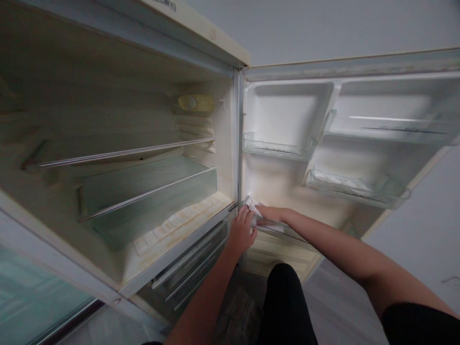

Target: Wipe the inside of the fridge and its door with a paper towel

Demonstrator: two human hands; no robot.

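A fridge door (283, 184) stands wide open, with a clear door bin (287, 231) along its lower part. My left hand (243, 233) is on the hinge-side end of this bin, fingers curled over the edge and thumb at the front. Inside the same bin, my right hand (271, 213) presses a crumpled white cloth (251, 205) into the corner by the hinge. The bin wall and the cloth partly hide my right fingers. Whether the white piece is fabric or paper is hard to tell.
On the left is the fridge compartment (226, 167), with glass shelves (151, 194) sitting tilted and yellowish stains on its floor. More clear bins (276, 148) hang higher on the door. Below are lower drawers (194, 263). My knee (287, 302) is close under the door.
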